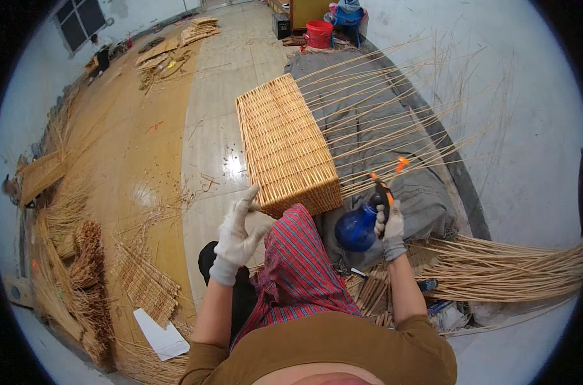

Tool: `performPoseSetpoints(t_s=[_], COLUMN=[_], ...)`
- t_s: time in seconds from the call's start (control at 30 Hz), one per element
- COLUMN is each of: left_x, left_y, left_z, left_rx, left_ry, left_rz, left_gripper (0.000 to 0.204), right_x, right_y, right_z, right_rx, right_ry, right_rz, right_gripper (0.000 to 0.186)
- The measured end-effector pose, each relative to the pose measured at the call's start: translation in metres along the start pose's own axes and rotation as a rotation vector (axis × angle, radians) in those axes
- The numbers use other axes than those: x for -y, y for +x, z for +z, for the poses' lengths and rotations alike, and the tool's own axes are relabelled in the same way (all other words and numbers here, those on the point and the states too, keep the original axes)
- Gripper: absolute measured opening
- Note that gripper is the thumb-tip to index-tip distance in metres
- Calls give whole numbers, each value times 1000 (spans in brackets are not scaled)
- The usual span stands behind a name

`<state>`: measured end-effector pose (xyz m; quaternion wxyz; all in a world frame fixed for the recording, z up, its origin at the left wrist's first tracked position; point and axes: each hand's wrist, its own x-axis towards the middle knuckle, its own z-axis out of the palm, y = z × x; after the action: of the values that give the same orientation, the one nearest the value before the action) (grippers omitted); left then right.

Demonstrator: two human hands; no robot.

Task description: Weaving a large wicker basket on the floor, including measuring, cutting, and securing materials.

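A woven wicker basket (288,141) lies tilted in front of my knees, its slatted side facing up. Long unwoven wicker rods (375,122) fan out from its right side over a grey cloth (413,202). My right hand (390,228), in a whitish glove, grips a blue spray bottle (355,230) by its black and orange spray head, the nozzle toward the rods. My left hand (239,234), also gloved, is raised with fingers apart at the basket's near left corner; whether a fingertip touches it I cannot tell. A red striped cloth (307,263) covers my lap.
A thick bundle of rods (509,266) lies at right. On the left are woven panels (147,282), a white sheet (161,335) and brown wicker bundles (89,282). A red bucket (318,34) stands at the back. Two other people sit along the left wall.
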<state>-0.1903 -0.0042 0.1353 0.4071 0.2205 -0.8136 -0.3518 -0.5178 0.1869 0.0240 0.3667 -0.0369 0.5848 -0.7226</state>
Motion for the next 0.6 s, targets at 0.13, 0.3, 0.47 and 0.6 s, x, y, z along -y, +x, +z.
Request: performPoseSetpoints(t_s=[0.13,0.3,0.47,0.6], left_x=[-105,-154,-157,-167], left_y=[7,10,3,-6], left_z=[-63,-96,-89,-76], left_rx=[-287,-395,-350,-295], left_ry=[-16,-265,-350,-458], left_rz=[319,512,491,496], left_gripper=[54,56,58,60], right_x=[0,3,7,13], right_y=[1,16,19,1], right_z=[-26,-59,-56,-28], right_rx=[-123,103,-86,149], right_ry=[103,253,147,112], right_rz=[-39,-129,-208,-10], right_gripper=[53,47,58,57])
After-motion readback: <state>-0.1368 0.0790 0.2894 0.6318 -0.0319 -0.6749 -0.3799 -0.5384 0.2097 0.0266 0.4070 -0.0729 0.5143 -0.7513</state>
